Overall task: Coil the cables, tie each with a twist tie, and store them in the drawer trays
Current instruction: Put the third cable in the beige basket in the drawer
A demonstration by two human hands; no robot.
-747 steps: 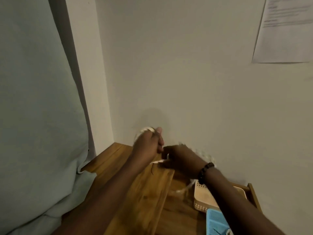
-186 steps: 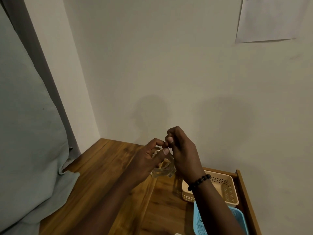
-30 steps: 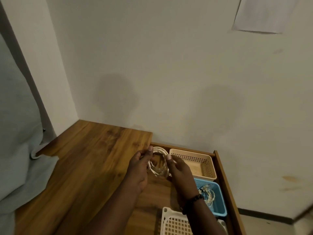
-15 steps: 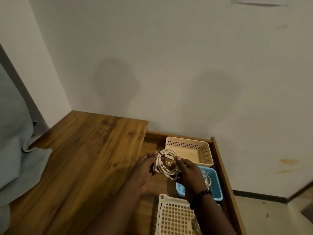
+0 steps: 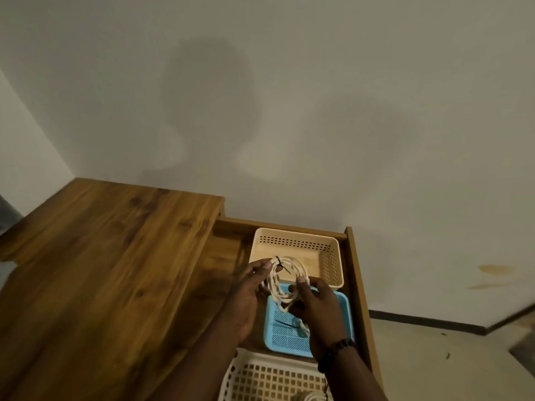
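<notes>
The open drawer (image 5: pixel 356 273) holds three trays: a beige tray (image 5: pixel 330 256) beyond the hands, a blue tray (image 5: pixel 278 337) (another tied cable in it) beneath them, a white tray (image 5: pixel 260 380) nearest. The left hand (image 5: pixel 249 296) and right hand (image 5: pixel 315 305) both pinch the coiled cable (image 5: pixel 285 280), tied with a dark twist tie (image 5: pixel 280 264). The bench (image 5: pixel 110 270) lies left. Half a second ago the coil hung lower, over the blue tray.

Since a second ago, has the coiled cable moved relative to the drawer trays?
Yes. The coiled cable, held by both hands, has moved right, away from the tabletop, and now hangs over the beige tray and blue tray.
</notes>
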